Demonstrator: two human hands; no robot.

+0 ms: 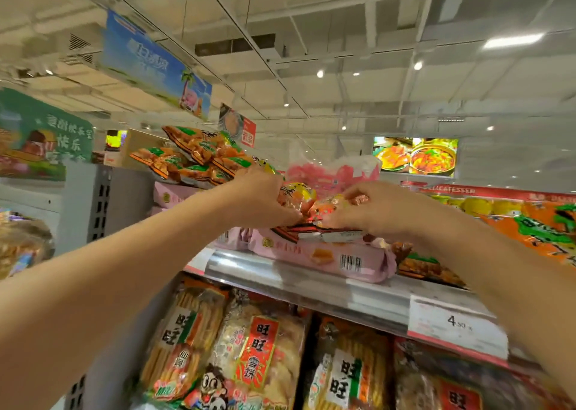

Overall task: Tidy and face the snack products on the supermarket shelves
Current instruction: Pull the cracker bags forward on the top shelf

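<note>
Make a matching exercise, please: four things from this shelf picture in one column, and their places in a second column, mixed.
Things:
1. pink packs
2. orange snack bag
3. price tag
4. rice cracker bags

Places:
A. on the front rail of the top shelf
B. on the shelf below the top one
C. lying flat on the top shelf, under the orange bag
D. held between the left hand and the right hand

Pairs: 1-C, 2-D, 3-A, 4-B
</note>
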